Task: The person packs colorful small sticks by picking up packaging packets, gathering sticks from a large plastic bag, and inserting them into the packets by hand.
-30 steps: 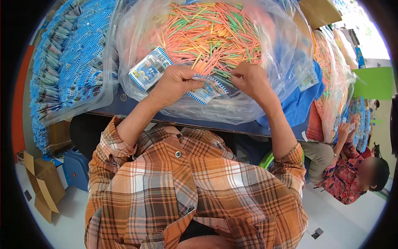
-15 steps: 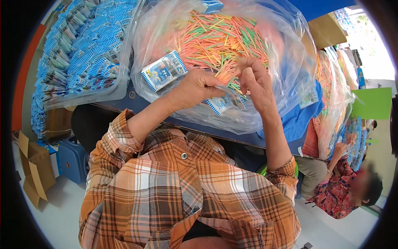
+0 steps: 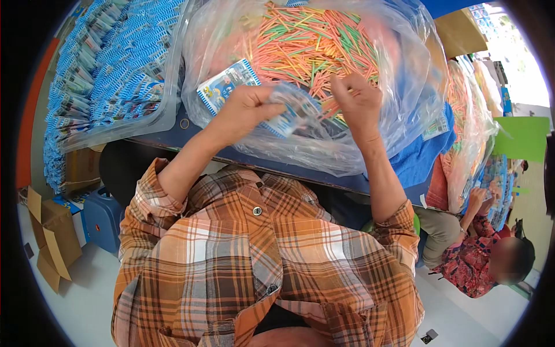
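While gripping a small see-through packet [image 3: 292, 113] between thumb and curled fingers of the left hand [image 3: 243, 113], bends the right hand [image 3: 357, 104] just beside it, fingers folded in toward the palm; cannot tell whether anything is caught in those fingertips. Holds the packet, blurred and printed partly in blue and white, over the near side of a big clear plastic bag [image 3: 324, 161] spread open on a dark blue table [image 3: 199, 137]. Has pink, green and yellow sticks [image 3: 312, 46] heaped loosely inside the bag, beyond both hands. Has a blue-and-white printed packet [image 3: 222, 87] lying tilted on the bag, partly behind the left hand. Wears an orange plaid shirt [image 3: 260, 260] with sleeves pushed up, forearms bare. To the left, has a clear bin [image 3: 169, 113] packed with rows of blue-striped packets [image 3: 124, 63], and a thin ring [image 3: 184, 123] on the table nearby. To the right, has a blue cloth [image 3: 413, 162] beside the bag and, farther off, another plastic bag of sticks [image 3: 462, 136]. Shares the room with a person in a red patterned shirt [image 3: 471, 257], seated at far right, hands raised near more blue packets.
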Available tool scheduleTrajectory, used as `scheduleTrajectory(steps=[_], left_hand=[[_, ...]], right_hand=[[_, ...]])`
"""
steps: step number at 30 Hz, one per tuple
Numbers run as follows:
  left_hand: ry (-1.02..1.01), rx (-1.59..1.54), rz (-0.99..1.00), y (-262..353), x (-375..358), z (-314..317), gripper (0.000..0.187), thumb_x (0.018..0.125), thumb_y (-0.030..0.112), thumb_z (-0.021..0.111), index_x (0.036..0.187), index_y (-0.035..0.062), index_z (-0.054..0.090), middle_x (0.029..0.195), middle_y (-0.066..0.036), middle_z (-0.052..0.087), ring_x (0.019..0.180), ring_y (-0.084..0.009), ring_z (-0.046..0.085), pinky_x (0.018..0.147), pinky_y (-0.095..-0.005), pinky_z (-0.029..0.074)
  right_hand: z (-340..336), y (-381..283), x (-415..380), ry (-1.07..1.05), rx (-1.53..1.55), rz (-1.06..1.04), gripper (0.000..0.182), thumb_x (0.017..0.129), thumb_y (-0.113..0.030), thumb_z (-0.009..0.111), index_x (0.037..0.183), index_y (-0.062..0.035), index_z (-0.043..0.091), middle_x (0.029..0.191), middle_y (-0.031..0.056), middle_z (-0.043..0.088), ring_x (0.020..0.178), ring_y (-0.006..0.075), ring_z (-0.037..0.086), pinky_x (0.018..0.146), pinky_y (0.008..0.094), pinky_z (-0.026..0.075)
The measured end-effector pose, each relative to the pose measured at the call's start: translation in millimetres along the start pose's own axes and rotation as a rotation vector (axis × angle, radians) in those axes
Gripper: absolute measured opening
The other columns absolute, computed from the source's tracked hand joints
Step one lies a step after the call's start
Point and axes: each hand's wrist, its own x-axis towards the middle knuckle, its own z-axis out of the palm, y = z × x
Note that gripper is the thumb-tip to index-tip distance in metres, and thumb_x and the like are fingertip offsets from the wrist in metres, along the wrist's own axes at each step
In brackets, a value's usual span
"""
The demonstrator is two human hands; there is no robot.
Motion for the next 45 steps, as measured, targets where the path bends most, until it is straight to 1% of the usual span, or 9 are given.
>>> scheduleTrajectory(steps=[4, 17, 20, 23, 29, 32, 35, 38, 45], left_hand=[[0.128, -0.201, -0.052, -2, -2, -1, 0.019, 0.090, 0.009, 0.061, 0.105, -0.0016, 0.067, 0.093, -0.003, 0.069, 0.082, -0.0070, 0.061, 0.072, -0.0232, 0.049], [0.421, -0.693, 0.021, -3, 41, 25, 0.016, 0.091, 0.006, 0.060, 0.104, -0.0040, 0.062, 0.096, -0.007, 0.068, 0.082, -0.0099, 0.063, 0.074, -0.0240, 0.052], [0.426, -0.623, 0.086, 2, 49, 30, 0.015, 0.091, 0.007, 0.060, 0.100, -0.0041, 0.063, 0.092, -0.007, 0.068, 0.078, -0.0091, 0.062, 0.070, -0.0236, 0.051], [0.443, -0.531, 0.123, 2, 52, 31, 0.015, 0.091, 0.007, 0.060, 0.099, -0.0041, 0.064, 0.089, -0.006, 0.068, 0.075, -0.0082, 0.061, 0.066, -0.0232, 0.050], [0.419, -0.523, 0.135, -14, 55, 22, 0.016, 0.092, 0.008, 0.060, 0.103, -0.0039, 0.063, 0.096, -0.007, 0.067, 0.082, -0.0093, 0.062, 0.074, -0.0235, 0.051], [0.384, -0.554, 0.133, -10, 53, 21, 0.018, 0.093, 0.010, 0.059, 0.105, -0.0034, 0.063, 0.095, -0.006, 0.068, 0.081, -0.0088, 0.062, 0.074, -0.0233, 0.051], [0.327, -0.486, 0.103, 1, 49, 16, 0.021, 0.093, 0.013, 0.059, 0.106, -0.0024, 0.064, 0.092, -0.003, 0.068, 0.079, -0.0079, 0.062, 0.073, -0.0225, 0.050], [0.271, -0.294, 0.054, 12, 36, 12, 0.022, 0.093, 0.015, 0.061, 0.106, -0.0017, 0.066, 0.088, -0.002, 0.069, 0.077, -0.0062, 0.060, 0.070, -0.0209, 0.048], [0.076, 0.071, 0.104, -1, 29, 0, 0.012, 0.087, 0.011, 0.066, 0.093, 0.0013, 0.069, 0.076, 0.002, 0.064, 0.066, -0.0028, 0.053, 0.058, -0.0201, 0.043]], right_hand=[[20, 39, -10, -0.092, -0.430, -0.499, 0.026, 0.081, -0.019, 0.068, 0.062, -0.0076, 0.054, 0.057, 0.0079, 0.055, 0.050, 0.0259, 0.056, 0.045, 0.0353, 0.044], [11, 18, -15, -0.111, 0.002, -0.087, 0.021, 0.081, -0.012, 0.070, 0.066, -0.0004, 0.060, 0.057, 0.0074, 0.053, 0.049, 0.0146, 0.046, 0.047, 0.0283, 0.039], [10, 28, -9, -0.025, -0.131, -0.185, 0.025, 0.079, -0.015, 0.073, 0.064, -0.0037, 0.057, 0.057, 0.0055, 0.053, 0.048, 0.0166, 0.048, 0.045, 0.0297, 0.039], [8, 35, -9, -0.074, -0.579, -0.705, 0.030, 0.076, -0.019, 0.075, 0.062, -0.0087, 0.051, 0.055, 0.0039, 0.050, 0.048, 0.0190, 0.051, 0.043, 0.0324, 0.041], [16, 27, -25, -0.146, -0.591, -0.797, 0.031, 0.074, -0.020, 0.075, 0.062, -0.0128, 0.047, 0.054, 0.0024, 0.045, 0.048, 0.0188, 0.052, 0.042, 0.0337, 0.042], [12, 42, -25, -0.145, -0.636, -0.684, 0.031, 0.077, -0.024, 0.074, 0.061, -0.0105, 0.051, 0.056, 0.0041, 0.052, 0.050, 0.0212, 0.054, 0.045, 0.0328, 0.043], [-1, 39, -18, -0.131, -0.245, -0.180, 0.027, 0.081, -0.018, 0.073, 0.066, -0.0043, 0.055, 0.057, 0.0018, 0.052, 0.050, 0.0090, 0.049, 0.045, 0.0265, 0.037], [-16, 15, 4, 0.040, -0.050, 0.011, 0.029, 0.084, -0.022, 0.070, 0.063, -0.0057, 0.059, 0.055, 0.0010, 0.055, 0.051, 0.0070, 0.048, 0.045, 0.0262, 0.036], [-38, -2, 24, -0.206, 0.496, 0.363, 0.022, 0.085, -0.023, 0.069, 0.070, -0.0087, 0.060, 0.063, -0.0057, 0.051, 0.052, 0.0009, 0.043, 0.043, 0.0207, 0.030]])
